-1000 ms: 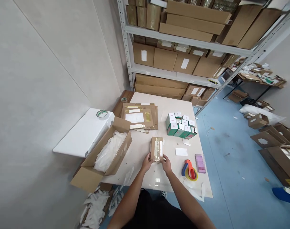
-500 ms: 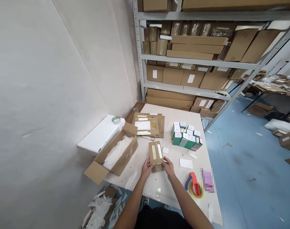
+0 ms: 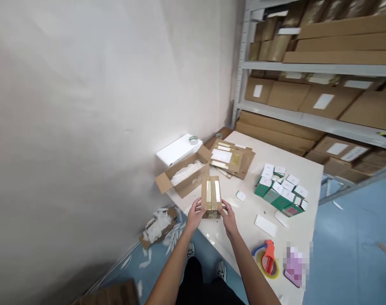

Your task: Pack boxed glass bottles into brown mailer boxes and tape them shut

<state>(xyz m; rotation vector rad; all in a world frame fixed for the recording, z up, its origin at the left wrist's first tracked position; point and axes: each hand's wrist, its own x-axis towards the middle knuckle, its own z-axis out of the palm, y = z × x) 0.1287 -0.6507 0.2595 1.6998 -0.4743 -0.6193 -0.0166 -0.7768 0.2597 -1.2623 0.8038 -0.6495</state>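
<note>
A small taped cardboard box [image 3: 213, 192] with two pale label strips on top is gripped at its near end from both sides. My left hand [image 3: 194, 215] closes on its left side, and my right hand [image 3: 227, 216] on its right. Just beyond the box, to the left, stands a long open carton [image 3: 193, 180] holding white packing material [image 3: 185, 172]. Flattened cardboard pieces [image 3: 232, 157] with labels and tape lie behind the box. Whether the small box touches the table cannot be made out.
Several green-and-white small boxes [image 3: 282, 190] cluster on the white table [image 3: 240, 228]. An orange tape dispenser [image 3: 269, 256] lies near the front right edge, beside a pixelated pink item [image 3: 295, 267]. Shelving [image 3: 307, 65] with cartons rises behind. White scraps [image 3: 158, 224] fill a floor box at left.
My view has swung left, so the table and shelf appear farther right. Both hands still hold the small box, which has moved left across the table towards the long open carton.
</note>
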